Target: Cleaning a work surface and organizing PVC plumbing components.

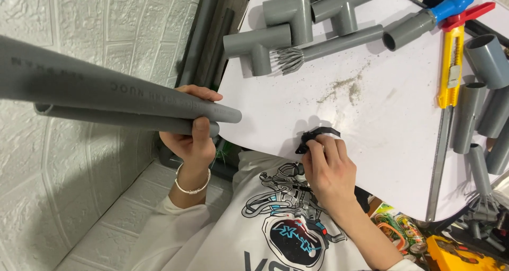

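My left hand (193,138), a bracelet on its wrist, is closed around two long grey plastic pipes (106,93) that reach out to the left, past the white brick-patterned wall. My right hand (328,170) rests at the near edge of the white tabletop (318,112). Its fingertips pinch a small black ring-shaped piece (318,136) that lies on the surface.
Grey tee fittings (260,45) and a pipe with a splayed cut end (328,45) lie at the table's far side, with grey dust (344,85) nearby. A yellow utility knife (452,64), a metal ruler (439,159) and short pipe pieces (485,59) lie at the right. More pipes (204,32) lean on the wall.
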